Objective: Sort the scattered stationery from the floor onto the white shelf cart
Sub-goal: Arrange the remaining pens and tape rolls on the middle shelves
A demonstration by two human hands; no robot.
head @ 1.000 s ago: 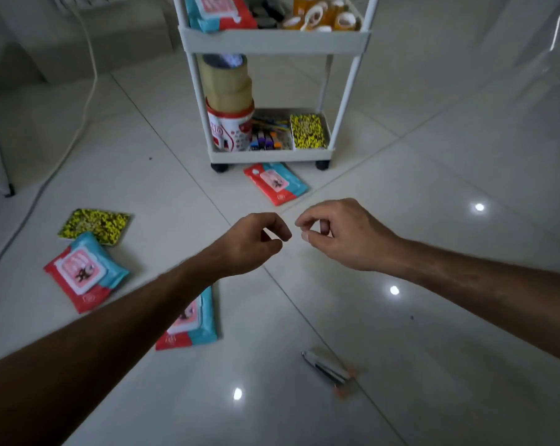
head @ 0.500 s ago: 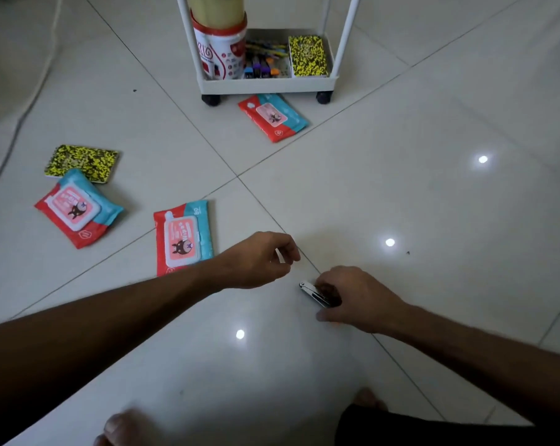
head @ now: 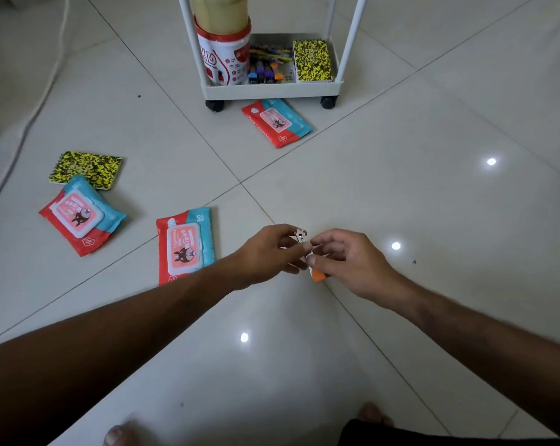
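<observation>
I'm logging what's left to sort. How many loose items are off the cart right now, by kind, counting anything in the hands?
Wipes packs on the floor: 3
Yellow speckled notebooks on the floor: 1
Small metal tool with orange end, held in both hands: 1
Total: 5

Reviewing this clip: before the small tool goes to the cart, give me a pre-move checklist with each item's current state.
1. Small metal tool with an orange end lifted off the glossy tiled floor: ok.
2. Right hand pinches the tool: ok.
3. Left hand also pinches it at the metal end: ok; which hand will carry it, cannot tell.
4. Room in the bottom tray of the white shelf cart: cannot tell; it looks crowded.
5. Path to the cart: not ok; a red and blue wipes pack lies before it.
6. Floor cleared: not ok; a yellow speckled notebook remains.
</observation>
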